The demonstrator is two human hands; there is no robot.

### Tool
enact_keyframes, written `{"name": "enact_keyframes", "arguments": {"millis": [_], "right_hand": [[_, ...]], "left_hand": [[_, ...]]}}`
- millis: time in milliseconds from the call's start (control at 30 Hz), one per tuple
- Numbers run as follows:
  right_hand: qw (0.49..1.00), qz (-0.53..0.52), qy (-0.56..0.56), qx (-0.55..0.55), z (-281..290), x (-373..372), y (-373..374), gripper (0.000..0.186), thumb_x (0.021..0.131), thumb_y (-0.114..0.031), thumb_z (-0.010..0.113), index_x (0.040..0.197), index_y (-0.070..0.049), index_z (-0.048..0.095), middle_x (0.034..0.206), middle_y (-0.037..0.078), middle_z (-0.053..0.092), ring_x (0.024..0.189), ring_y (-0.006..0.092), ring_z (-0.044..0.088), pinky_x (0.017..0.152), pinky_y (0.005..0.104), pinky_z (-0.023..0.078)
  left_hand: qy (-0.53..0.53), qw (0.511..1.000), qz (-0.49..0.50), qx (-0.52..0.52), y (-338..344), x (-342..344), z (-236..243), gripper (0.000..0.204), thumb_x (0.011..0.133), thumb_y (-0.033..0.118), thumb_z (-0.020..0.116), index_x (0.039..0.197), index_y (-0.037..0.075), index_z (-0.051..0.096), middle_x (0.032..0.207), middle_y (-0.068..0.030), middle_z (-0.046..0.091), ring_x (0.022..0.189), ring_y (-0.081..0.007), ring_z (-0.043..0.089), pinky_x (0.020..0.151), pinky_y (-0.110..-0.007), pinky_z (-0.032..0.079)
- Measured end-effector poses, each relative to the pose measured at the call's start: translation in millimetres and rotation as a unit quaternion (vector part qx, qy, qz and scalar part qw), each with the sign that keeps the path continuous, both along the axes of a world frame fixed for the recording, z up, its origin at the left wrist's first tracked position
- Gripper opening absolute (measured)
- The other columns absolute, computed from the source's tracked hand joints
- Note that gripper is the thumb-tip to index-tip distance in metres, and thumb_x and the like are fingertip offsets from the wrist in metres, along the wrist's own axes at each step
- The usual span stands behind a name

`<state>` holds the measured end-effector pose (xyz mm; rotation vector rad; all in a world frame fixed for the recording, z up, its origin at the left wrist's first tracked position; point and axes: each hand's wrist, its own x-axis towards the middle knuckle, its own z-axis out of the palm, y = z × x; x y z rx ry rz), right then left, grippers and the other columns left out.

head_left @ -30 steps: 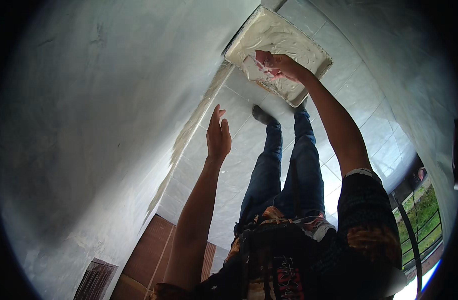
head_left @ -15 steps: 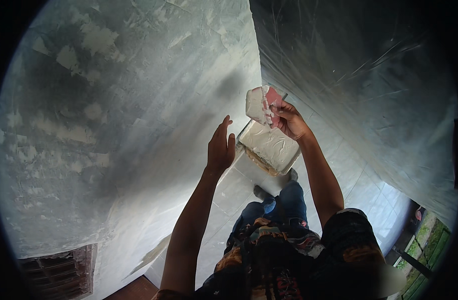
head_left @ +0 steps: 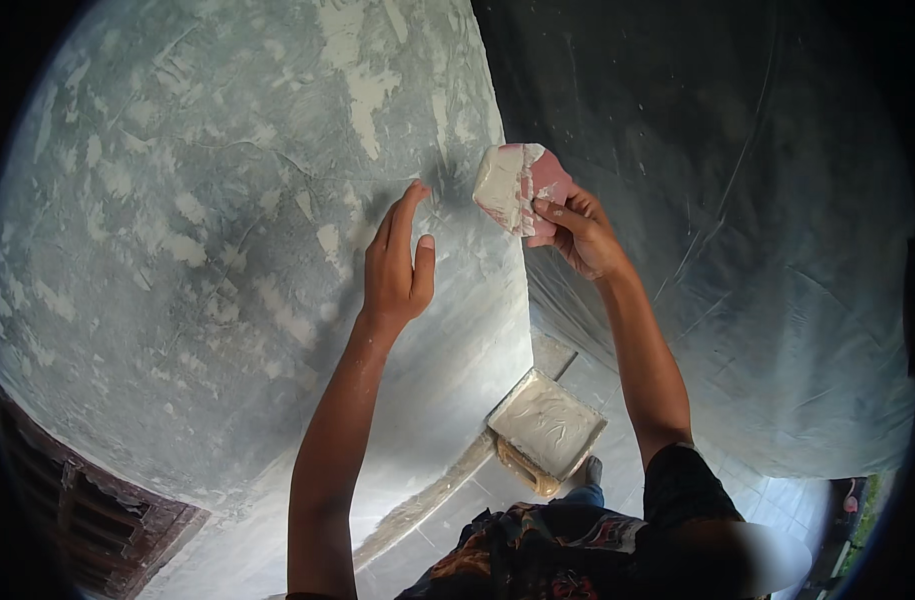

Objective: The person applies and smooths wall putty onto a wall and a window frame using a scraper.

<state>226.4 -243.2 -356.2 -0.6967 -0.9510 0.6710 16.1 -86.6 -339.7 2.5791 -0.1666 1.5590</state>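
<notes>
Holding a putty-coated scraper (head_left: 549, 182) before the wall (head_left: 227, 300) edge.
Left hand (head_left: 397, 275) is empty, fingers outstretched, near the wall; contact cannot be told. Then comes the scraper, putty (head_left: 499, 182) on its left half, well above the tray (head_left: 580, 449); it looks light, thin and fairly stiff, likely slippery where wet. Its bare pink end seems the best hold, where the right hand (head_left: 582, 235) pinches it narrowly. No writing is legible on it.
</notes>
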Motion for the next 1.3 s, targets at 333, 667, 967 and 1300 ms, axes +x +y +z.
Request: {"name": "enact_keyframes", "arguments": {"millis": [333, 667, 967, 1300], "right_hand": [[0.992, 0.046, -0.076, 0.087, 105, 30, 40, 0.027, 0.095, -0.007, 0.063, 0.119, 0.004, 0.06, 0.106, 0.014, 0.07, 0.089, 0.0184, 0.072, 0.073, 0.0317, 0.066], [0.974, 0.01, -0.179, 0.138, 196, 65, 70, 0.028, 0.094, -0.002, 0.062, 0.121, 0.005, 0.059, 0.111, 0.013, 0.068, 0.095, 0.0196, 0.07, 0.078, 0.0357, 0.065], [0.962, -0.017, -0.194, 0.191, 265, 78, 84, 0.022, 0.093, -0.002, 0.062, 0.114, 0.005, 0.061, 0.103, 0.012, 0.067, 0.086, 0.0175, 0.069, 0.077, 0.0366, 0.065], [0.751, -0.422, -0.389, 0.327, 390, 77, 126, 0.02, 0.084, -0.007, 0.062, 0.1, 0.003, 0.069, 0.084, 0.012, 0.069, 0.078, 0.0269, 0.068, 0.072, 0.0367, 0.057]], "left_hand": [[-0.09, 0.987, 0.079, 0.111, 6, 15, 127, 0.051, 0.094, 0.006, 0.046, 0.144, -0.007, 0.04, 0.134, -0.0282, 0.056, 0.125, -0.0436, 0.057, 0.104, -0.047, 0.047], [-0.146, 0.962, 0.161, 0.164, 11, 44, 200, 0.05, 0.094, 0.005, 0.049, 0.143, -0.005, 0.043, 0.132, -0.0266, 0.058, 0.123, -0.0407, 0.059, 0.101, -0.044, 0.049], [-0.153, 0.952, 0.211, 0.157, 12, 59, 257, 0.049, 0.098, 0.009, 0.044, 0.146, -0.003, 0.041, 0.138, -0.024, 0.056, 0.13, -0.0393, 0.054, 0.109, -0.045, 0.041], [-0.203, 0.901, 0.305, 0.233, 48, 46, 326, 0.047, 0.097, 0.017, 0.05, 0.139, -0.002, 0.05, 0.131, -0.0244, 0.06, 0.122, -0.0392, 0.058, 0.103, -0.046, 0.047]]}}
